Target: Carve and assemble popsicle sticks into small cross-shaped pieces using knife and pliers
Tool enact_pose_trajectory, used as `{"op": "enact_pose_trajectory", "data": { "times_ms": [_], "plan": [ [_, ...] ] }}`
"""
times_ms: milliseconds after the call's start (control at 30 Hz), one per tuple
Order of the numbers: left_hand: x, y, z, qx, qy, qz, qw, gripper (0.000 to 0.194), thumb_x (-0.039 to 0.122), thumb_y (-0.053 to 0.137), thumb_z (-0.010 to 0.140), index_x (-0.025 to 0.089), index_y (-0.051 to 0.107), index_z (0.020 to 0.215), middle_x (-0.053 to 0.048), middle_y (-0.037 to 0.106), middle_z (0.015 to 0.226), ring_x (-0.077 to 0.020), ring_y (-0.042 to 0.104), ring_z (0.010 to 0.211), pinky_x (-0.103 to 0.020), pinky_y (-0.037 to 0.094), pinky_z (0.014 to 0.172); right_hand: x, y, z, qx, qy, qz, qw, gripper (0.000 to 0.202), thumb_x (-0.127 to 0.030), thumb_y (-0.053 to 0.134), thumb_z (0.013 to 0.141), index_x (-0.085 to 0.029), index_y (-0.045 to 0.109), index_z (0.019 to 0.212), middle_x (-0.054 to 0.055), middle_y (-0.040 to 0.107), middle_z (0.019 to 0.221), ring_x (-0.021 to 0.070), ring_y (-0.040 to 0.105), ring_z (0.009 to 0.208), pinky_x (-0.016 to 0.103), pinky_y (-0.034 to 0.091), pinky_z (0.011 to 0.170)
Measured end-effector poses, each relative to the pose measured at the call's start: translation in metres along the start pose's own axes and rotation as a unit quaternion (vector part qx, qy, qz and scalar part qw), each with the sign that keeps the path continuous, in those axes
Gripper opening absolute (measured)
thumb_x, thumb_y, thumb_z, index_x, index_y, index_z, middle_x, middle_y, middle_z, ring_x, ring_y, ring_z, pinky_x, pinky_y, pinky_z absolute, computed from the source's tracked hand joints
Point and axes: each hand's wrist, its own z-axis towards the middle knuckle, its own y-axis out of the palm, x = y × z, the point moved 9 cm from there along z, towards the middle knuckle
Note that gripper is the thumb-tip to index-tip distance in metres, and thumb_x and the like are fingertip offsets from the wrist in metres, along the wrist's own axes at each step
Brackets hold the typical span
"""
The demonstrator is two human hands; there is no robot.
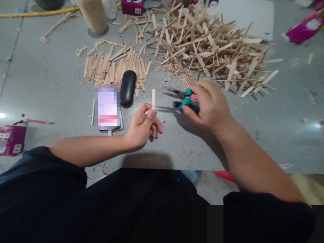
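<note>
Near the middle, my left hand (145, 126) pinches a small wooden stick (153, 98), which stands up from between thumb and fingers and has a small dark mark on it. To its right, my right hand (209, 103) is wrapped round pliers (181, 95) with teal handles, their dark jaws pointing left toward the stick without touching it. A pink item (194, 97) and a dark and blue tool part show by the right fingers; whether these are held too is unclear.
A large heap of sticks (207, 44) lies behind, beside wood crumbs (179, 71). Flat sticks (103, 67), a black case (128, 88) and a phone (108, 108) are at the left. A cup (93, 17) stands farther back, and a purple box (12, 140) far left.
</note>
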Motion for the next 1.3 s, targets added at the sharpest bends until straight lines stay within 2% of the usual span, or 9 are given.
{"op": "enact_pose_trajectory", "data": {
  "times_ms": [100,167,333,533,767,967,1067,1167,1300],
  "plan": [
    [0.000,0.005,-0.001,-0.029,0.000,-0.016,0.999,0.064,0.086,0.067,0.105,0.031,0.034,0.100,0.006,0.075,0.067,-0.0093,0.059,0.039,-0.023,0.040,0.038,-0.019,0.008,-0.003,-0.001,-0.033,-0.015,0.999,0.050,-0.053,0.065,0.107,-0.031,0.066,0.152,0.018,0.078,0.137,0.0453,0.075,0.125,0.067,0.059,0.104],
    [-0.001,0.008,-0.001,-0.044,-0.004,-0.027,0.999,0.064,0.086,0.067,0.106,0.031,0.033,0.100,0.006,0.076,0.068,-0.0101,0.061,0.040,-0.024,0.041,0.039,-0.025,0.009,-0.005,0.012,-0.056,-0.018,0.998,0.048,-0.050,0.065,0.107,-0.029,0.065,0.149,0.017,0.078,0.134,0.0426,0.077,0.121,0.064,0.061,0.100],
    [-0.003,0.013,-0.001,-0.085,-0.005,-0.092,0.992,0.061,0.079,0.071,0.108,0.030,0.035,0.102,0.006,0.081,0.073,-0.0109,0.069,0.045,-0.021,0.047,0.042,-0.028,0.010,-0.009,0.037,-0.085,-0.005,0.996,0.050,-0.042,0.069,0.106,-0.029,0.063,0.154,0.016,0.078,0.136,0.0403,0.078,0.121,0.059,0.062,0.100],
    [-0.006,0.022,-0.001,-0.167,-0.004,-0.170,0.971,0.056,0.073,0.071,0.111,0.028,0.039,0.104,0.003,0.086,0.081,-0.0150,0.078,0.051,-0.020,0.056,0.045,-0.038,0.009,-0.013,0.111,-0.157,-0.018,0.981,0.056,-0.047,0.073,0.108,-0.021,0.060,0.157,0.017,0.078,0.128,0.0364,0.077,0.111,0.053,0.063,0.091],
    [-0.003,0.028,-0.007,-0.176,-0.045,-0.234,0.955,0.055,0.068,0.079,0.109,0.027,0.042,0.105,-0.001,0.088,0.085,-0.0201,0.085,0.063,-0.023,0.062,0.052,-0.044,0.021,-0.016,0.129,-0.152,-0.032,0.979,0.051,-0.048,0.067,0.113,-0.020,0.059,0.156,0.018,0.077,0.125,0.0352,0.076,0.107,0.051,0.062,0.086],
    [-0.006,0.023,-0.003,-0.152,-0.043,-0.205,0.966,0.062,0.077,0.076,0.106,0.029,0.037,0.106,-0.001,0.089,0.091,-0.0225,0.089,0.071,-0.026,0.066,0.056,-0.050,0.019,-0.014,0.090,-0.139,-0.028,0.986,0.043,-0.040,0.058,0.115,-0.019,0.064,0.152,0.018,0.076,0.122,0.0348,0.074,0.102,0.050,0.060,0.084],
    [-0.010,0.019,-0.002,-0.116,-0.040,-0.156,0.980,0.064,0.082,0.071,0.106,0.029,0.037,0.107,0.000,0.087,0.091,-0.0207,0.087,0.068,-0.027,0.064,0.056,-0.048,0.013,-0.012,0.083,-0.134,-0.008,0.988,0.040,-0.042,0.054,0.117,-0.017,0.068,0.146,0.018,0.077,0.120,0.0345,0.073,0.102,0.049,0.060,0.083],
    [-0.007,0.006,0.001,-0.037,-0.001,-0.108,0.994,0.064,0.081,0.079,0.102,0.028,0.042,0.110,0.000,0.085,0.098,-0.0158,0.083,0.068,-0.025,0.062,0.056,-0.041,0.007,-0.010,0.065,-0.131,0.027,0.989,0.043,-0.049,0.053,0.118,-0.019,0.070,0.144,0.016,0.077,0.116,0.0338,0.073,0.098,0.047,0.059,0.081],
    [0.012,-0.016,0.001,0.083,0.116,-0.082,0.986,0.065,0.078,0.090,0.094,0.028,0.054,0.118,0.004,0.075,0.098,-0.0086,0.070,0.062,-0.023,0.056,0.052,-0.037,0.007,-0.011,-0.025,-0.159,0.105,0.981,0.041,-0.051,0.056,0.117,-0.022,0.075,0.140,0.013,0.079,0.113,0.0313,0.074,0.094,0.044,0.057,0.078]
  ]
}}
